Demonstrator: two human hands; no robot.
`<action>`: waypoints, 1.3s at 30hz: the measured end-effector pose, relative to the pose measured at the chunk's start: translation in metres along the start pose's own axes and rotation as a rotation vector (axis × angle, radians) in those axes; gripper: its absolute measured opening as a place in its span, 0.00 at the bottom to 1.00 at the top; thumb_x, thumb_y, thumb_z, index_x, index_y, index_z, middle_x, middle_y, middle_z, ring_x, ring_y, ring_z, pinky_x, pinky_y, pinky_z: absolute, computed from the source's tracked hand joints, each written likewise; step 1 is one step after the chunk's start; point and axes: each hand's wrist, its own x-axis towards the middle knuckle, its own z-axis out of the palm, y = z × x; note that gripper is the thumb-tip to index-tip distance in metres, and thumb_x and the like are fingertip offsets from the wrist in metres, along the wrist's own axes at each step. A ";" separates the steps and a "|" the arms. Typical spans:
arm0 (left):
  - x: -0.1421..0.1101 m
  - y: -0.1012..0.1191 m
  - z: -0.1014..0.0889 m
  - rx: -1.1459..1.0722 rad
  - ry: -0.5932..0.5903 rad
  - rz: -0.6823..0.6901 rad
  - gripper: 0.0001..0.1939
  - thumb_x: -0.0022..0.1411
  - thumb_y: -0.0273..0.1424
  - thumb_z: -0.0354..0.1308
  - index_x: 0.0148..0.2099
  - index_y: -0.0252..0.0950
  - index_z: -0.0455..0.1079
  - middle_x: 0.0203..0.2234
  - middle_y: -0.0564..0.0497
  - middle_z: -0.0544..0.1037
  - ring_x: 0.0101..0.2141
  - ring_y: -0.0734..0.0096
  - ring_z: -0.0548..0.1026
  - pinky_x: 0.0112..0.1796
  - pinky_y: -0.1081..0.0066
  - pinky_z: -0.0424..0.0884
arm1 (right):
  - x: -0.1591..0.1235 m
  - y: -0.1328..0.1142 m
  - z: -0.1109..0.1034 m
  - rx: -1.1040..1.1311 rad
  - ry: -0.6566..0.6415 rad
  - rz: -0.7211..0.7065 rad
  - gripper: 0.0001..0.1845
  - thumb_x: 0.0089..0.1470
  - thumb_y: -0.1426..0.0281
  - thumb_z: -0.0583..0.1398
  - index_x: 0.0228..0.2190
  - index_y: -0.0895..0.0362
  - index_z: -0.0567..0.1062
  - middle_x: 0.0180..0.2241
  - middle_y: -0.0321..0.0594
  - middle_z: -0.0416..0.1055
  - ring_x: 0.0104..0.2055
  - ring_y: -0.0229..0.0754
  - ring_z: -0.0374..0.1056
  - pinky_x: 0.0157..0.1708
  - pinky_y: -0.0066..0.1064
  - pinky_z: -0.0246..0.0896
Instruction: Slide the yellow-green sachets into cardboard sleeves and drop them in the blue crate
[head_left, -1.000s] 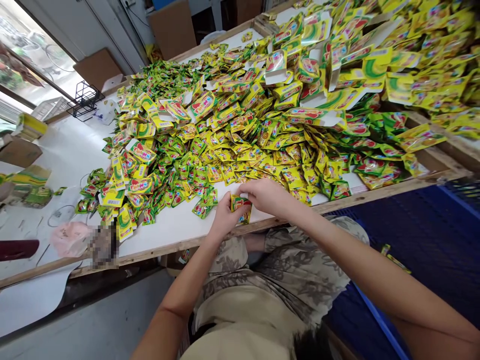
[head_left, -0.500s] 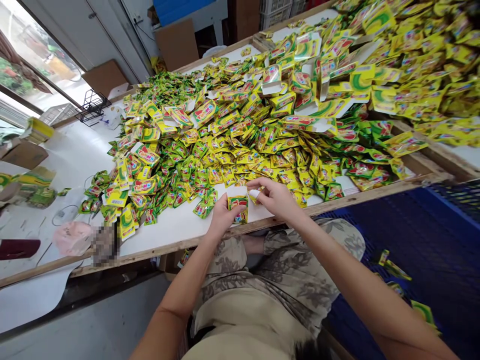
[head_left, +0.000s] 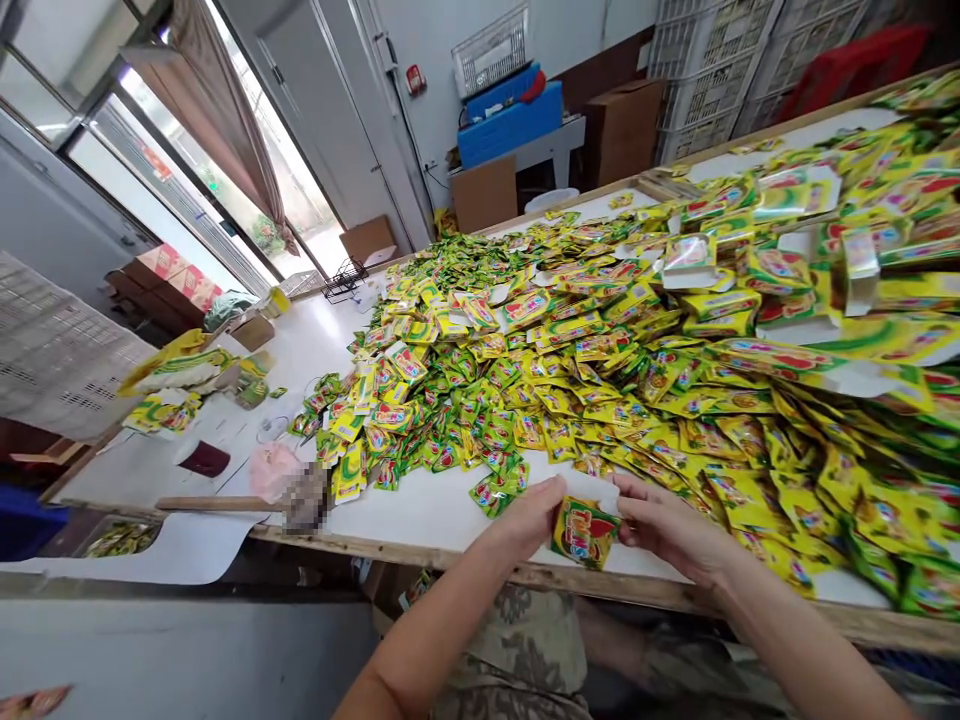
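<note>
A small printed carton, yellow, green and red, stands tilted between my hands near the table's front edge. White inner flaps show at its top. My left hand grips the carton's left side, fingers partly hidden behind it. At the opposite side, my right hand has its fingers closed on the carton's upper right edge by the white flap. Just beyond lies a heap of yellow sachets, with green sachets close to my left hand.
Printed cartons lie across the heap. Leftward on the white table are a pink bag, a dark red object and a black wire rack. A wooden rim edges the front.
The view has swung left and upward. My right hand has come from beside the carton onto its right edge. The carton stays in my left hand, its printed face now turned more toward me.
</note>
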 end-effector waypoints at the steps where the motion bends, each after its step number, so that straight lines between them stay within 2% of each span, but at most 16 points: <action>1: 0.002 0.002 -0.001 -0.010 0.006 -0.025 0.35 0.41 0.55 0.68 0.41 0.31 0.73 0.35 0.43 0.79 0.40 0.59 0.75 0.47 0.62 0.67 | 0.001 0.000 0.000 -0.006 0.007 -0.009 0.18 0.30 0.67 0.68 0.28 0.55 0.72 0.21 0.32 0.67 0.17 0.30 0.56 0.18 0.25 0.54; 4: 0.005 0.010 -0.006 0.067 -0.010 -0.071 0.29 0.40 0.47 0.73 0.39 0.31 0.74 0.33 0.46 0.78 0.36 0.66 0.74 0.43 0.67 0.66 | 0.003 0.000 -0.001 -0.030 0.008 -0.050 0.15 0.30 0.67 0.67 0.25 0.54 0.71 0.20 0.32 0.65 0.17 0.30 0.54 0.17 0.26 0.53; 8: 0.008 0.029 -0.007 0.216 -0.054 -0.129 0.27 0.36 0.42 0.75 0.37 0.32 0.75 0.30 0.51 0.77 0.30 0.74 0.71 0.36 0.72 0.65 | 0.003 -0.001 0.001 -0.036 0.008 -0.063 0.16 0.29 0.67 0.68 0.23 0.55 0.69 0.22 0.31 0.64 0.18 0.29 0.54 0.18 0.25 0.51; 12: 0.009 0.041 -0.005 0.264 -0.057 -0.131 0.25 0.33 0.38 0.76 0.34 0.32 0.75 0.27 0.52 0.77 0.28 0.75 0.71 0.34 0.73 0.66 | 0.002 -0.002 0.005 -0.059 0.029 -0.095 0.19 0.28 0.66 0.70 0.25 0.56 0.69 0.21 0.29 0.62 0.18 0.28 0.54 0.18 0.24 0.50; 15: 0.007 0.040 -0.007 0.313 -0.001 0.027 0.20 0.37 0.38 0.74 0.31 0.33 0.74 0.26 0.53 0.77 0.28 0.75 0.73 0.35 0.73 0.68 | 0.004 0.001 0.005 -0.148 0.019 -0.214 0.20 0.31 0.61 0.70 0.25 0.57 0.70 0.22 0.30 0.63 0.20 0.30 0.55 0.20 0.24 0.52; 19: -0.001 0.031 -0.015 0.512 0.063 0.337 0.13 0.50 0.40 0.68 0.32 0.35 0.77 0.30 0.49 0.81 0.33 0.69 0.77 0.40 0.68 0.72 | 0.005 0.005 -0.001 -0.425 0.126 -0.532 0.19 0.41 0.55 0.67 0.27 0.57 0.73 0.26 0.37 0.70 0.27 0.37 0.64 0.29 0.31 0.62; 21: -0.004 0.025 -0.019 0.585 0.038 0.442 0.12 0.52 0.39 0.67 0.34 0.36 0.78 0.35 0.46 0.82 0.38 0.65 0.78 0.43 0.64 0.73 | 0.002 0.006 -0.004 -0.567 0.147 -0.657 0.15 0.47 0.57 0.64 0.28 0.57 0.75 0.29 0.40 0.74 0.32 0.42 0.69 0.36 0.35 0.65; 24: -0.009 0.017 -0.023 0.625 0.011 0.514 0.12 0.51 0.38 0.68 0.36 0.37 0.79 0.38 0.45 0.82 0.41 0.63 0.79 0.44 0.62 0.75 | -0.003 0.008 -0.008 -0.706 0.100 -0.752 0.10 0.52 0.62 0.61 0.30 0.56 0.77 0.34 0.43 0.77 0.38 0.44 0.73 0.41 0.38 0.67; 27: -0.013 0.013 -0.024 0.690 0.077 0.582 0.08 0.55 0.36 0.66 0.36 0.38 0.78 0.37 0.45 0.82 0.40 0.64 0.79 0.44 0.61 0.75 | -0.006 0.011 -0.007 -0.703 0.028 -0.769 0.10 0.51 0.63 0.63 0.34 0.56 0.77 0.38 0.44 0.78 0.39 0.44 0.74 0.41 0.37 0.69; 29: -0.015 0.013 -0.023 0.716 0.102 0.605 0.08 0.54 0.36 0.67 0.35 0.38 0.78 0.37 0.45 0.82 0.40 0.64 0.79 0.45 0.60 0.75 | -0.005 0.013 -0.004 -0.668 0.027 -0.760 0.11 0.51 0.62 0.63 0.34 0.56 0.77 0.38 0.44 0.77 0.39 0.44 0.73 0.41 0.37 0.70; 35: -0.015 0.021 -0.020 0.566 0.099 0.426 0.16 0.47 0.40 0.71 0.35 0.36 0.77 0.34 0.47 0.81 0.35 0.69 0.79 0.39 0.67 0.76 | -0.004 0.013 0.003 -0.727 0.073 -0.718 0.10 0.50 0.63 0.63 0.34 0.56 0.74 0.32 0.40 0.75 0.32 0.40 0.70 0.35 0.33 0.68; 39: -0.011 0.025 -0.015 0.584 0.152 0.398 0.16 0.47 0.40 0.70 0.35 0.35 0.77 0.29 0.49 0.81 0.29 0.73 0.76 0.34 0.71 0.75 | -0.003 0.010 0.006 -0.663 0.080 -0.671 0.09 0.50 0.64 0.62 0.33 0.56 0.73 0.31 0.38 0.73 0.31 0.38 0.68 0.31 0.30 0.65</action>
